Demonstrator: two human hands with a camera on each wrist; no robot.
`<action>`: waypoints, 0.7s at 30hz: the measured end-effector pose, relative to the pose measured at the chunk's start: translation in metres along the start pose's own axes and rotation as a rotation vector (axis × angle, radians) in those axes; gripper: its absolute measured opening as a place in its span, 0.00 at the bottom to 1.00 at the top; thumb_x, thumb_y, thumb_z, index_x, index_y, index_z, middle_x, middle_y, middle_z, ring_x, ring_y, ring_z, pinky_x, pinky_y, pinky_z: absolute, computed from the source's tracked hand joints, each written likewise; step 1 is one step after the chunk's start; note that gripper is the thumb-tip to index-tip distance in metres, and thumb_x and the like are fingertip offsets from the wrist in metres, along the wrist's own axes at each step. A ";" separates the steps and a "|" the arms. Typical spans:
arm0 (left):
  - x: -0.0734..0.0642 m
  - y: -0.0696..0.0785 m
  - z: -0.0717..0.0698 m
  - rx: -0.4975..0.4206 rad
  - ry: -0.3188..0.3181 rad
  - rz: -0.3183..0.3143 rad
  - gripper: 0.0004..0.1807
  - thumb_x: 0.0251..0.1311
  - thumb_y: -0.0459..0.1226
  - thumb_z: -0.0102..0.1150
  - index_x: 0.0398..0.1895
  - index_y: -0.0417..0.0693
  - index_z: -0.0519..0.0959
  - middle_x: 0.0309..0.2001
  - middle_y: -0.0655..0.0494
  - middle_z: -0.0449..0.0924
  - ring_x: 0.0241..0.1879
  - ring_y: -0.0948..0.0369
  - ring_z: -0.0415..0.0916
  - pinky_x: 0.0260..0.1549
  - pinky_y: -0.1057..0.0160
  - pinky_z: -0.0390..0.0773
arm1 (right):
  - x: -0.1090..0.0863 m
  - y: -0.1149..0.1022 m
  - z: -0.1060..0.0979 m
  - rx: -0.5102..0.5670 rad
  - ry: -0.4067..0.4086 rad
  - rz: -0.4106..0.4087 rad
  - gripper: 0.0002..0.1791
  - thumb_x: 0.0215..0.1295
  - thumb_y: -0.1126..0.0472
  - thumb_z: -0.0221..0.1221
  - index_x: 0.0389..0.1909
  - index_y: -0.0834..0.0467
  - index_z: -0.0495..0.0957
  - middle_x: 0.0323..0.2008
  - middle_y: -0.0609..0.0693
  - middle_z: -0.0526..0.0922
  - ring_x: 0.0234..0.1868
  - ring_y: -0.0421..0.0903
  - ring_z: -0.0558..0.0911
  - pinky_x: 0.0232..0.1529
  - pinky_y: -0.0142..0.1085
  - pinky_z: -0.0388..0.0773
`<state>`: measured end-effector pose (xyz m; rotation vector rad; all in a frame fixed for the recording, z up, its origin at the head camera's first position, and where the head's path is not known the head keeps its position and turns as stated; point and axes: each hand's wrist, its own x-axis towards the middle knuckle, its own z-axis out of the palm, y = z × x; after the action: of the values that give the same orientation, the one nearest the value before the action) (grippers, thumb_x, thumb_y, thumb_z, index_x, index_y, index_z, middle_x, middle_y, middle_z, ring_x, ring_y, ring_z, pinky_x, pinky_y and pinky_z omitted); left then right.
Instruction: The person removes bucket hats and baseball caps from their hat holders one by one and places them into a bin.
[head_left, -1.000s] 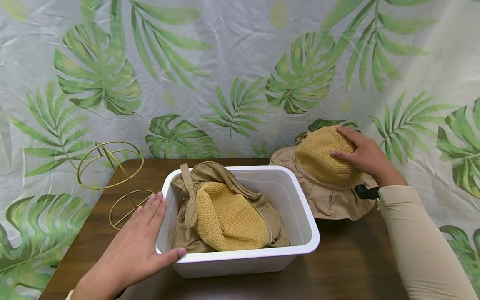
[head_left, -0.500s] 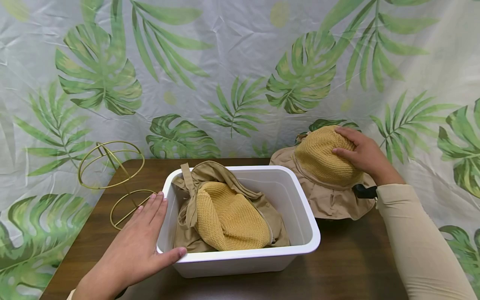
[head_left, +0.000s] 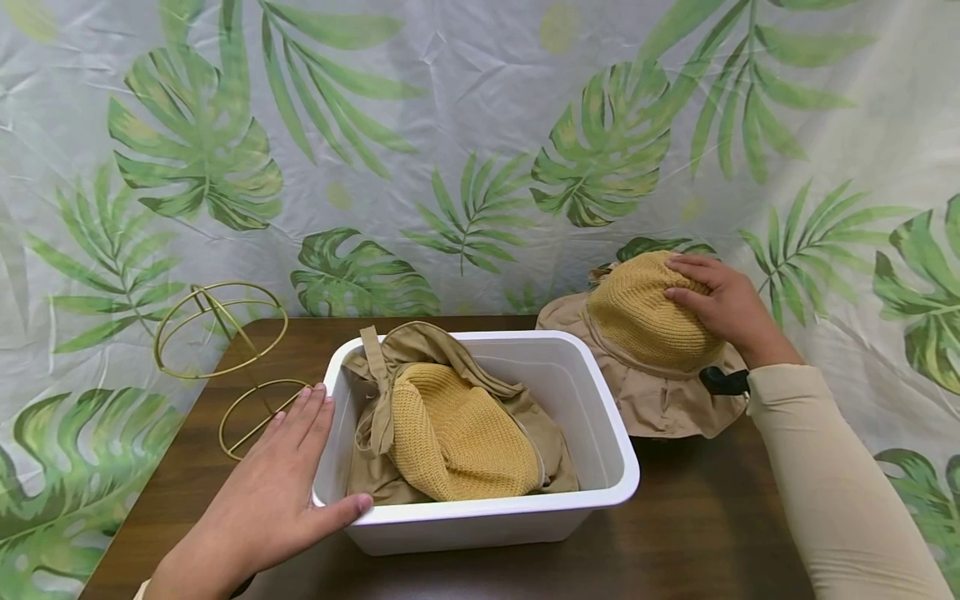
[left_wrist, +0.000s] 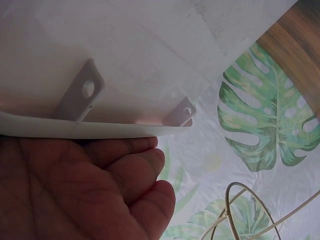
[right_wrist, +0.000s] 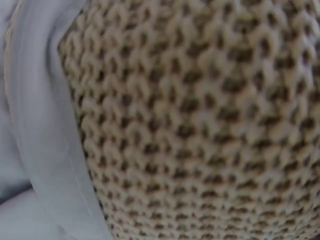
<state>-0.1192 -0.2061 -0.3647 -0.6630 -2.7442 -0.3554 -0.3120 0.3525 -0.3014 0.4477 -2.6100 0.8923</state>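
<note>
Right hand [head_left: 723, 304], the nearer one, grips the hat [head_left: 645, 321] right of the tub [head_left: 487, 507] — left hand [head_left: 273, 483], fingers straight, touches the tub.

You have the hat [right_wrist: 200, 130] close up here: its knit [right_wrist: 165, 100], tan loops with dark gaps between, fills most of your view and blurs toward the top right. Along your view's left side you see pale cloth [right_wrist: 52, 125], bordering the knit on an edge that slants in from the top, turns at a corner, then runs down to the bottom. Below left, it shows a dark crease [right_wrist: 15, 195].
</note>
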 end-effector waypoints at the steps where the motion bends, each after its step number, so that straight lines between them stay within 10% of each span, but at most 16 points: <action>1: 0.000 0.000 0.000 0.002 0.001 0.000 0.58 0.54 0.68 0.58 0.71 0.27 0.60 0.73 0.35 0.57 0.74 0.42 0.51 0.69 0.43 0.56 | 0.000 0.000 0.000 0.008 0.003 0.008 0.25 0.68 0.56 0.64 0.64 0.60 0.76 0.67 0.59 0.70 0.70 0.63 0.63 0.66 0.61 0.60; 21: 0.000 0.001 0.000 0.003 -0.003 -0.008 0.58 0.54 0.68 0.58 0.71 0.27 0.61 0.73 0.35 0.57 0.74 0.43 0.51 0.68 0.42 0.57 | -0.002 -0.001 -0.007 0.111 0.000 0.107 0.26 0.72 0.48 0.57 0.67 0.54 0.74 0.70 0.48 0.70 0.73 0.53 0.61 0.70 0.51 0.60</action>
<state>-0.1184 -0.2052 -0.3643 -0.6525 -2.7506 -0.3516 -0.3082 0.3568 -0.2964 0.3386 -2.6145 1.0763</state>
